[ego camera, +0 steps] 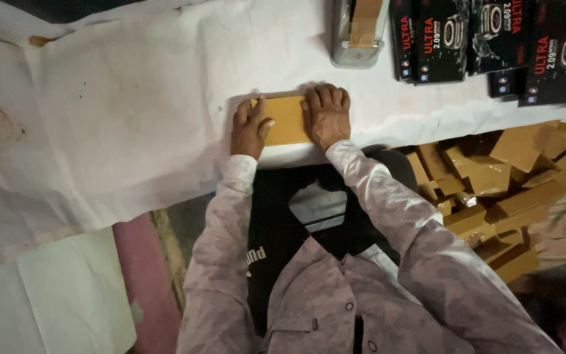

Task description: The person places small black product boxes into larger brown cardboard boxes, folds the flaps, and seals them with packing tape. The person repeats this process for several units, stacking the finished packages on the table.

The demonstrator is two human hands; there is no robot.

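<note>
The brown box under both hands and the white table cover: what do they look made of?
Brown box: probably cardboard, matte tan, with flat faces and crisp edges. White table cover: likely thin cloth or paper sheet, judging by creases and a stain; hard to tell which.

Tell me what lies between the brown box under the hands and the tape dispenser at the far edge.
In the head view, only bare white table covering lies between the brown box and the tape dispenser; nothing else sits on that stretch.

Tan box [287, 120]; white table cover [132, 111]; black boxes [492, 39] far right; mottled grey-mauve sleeves [388, 196]; brown boxes [499, 190] heaped right.
</note>
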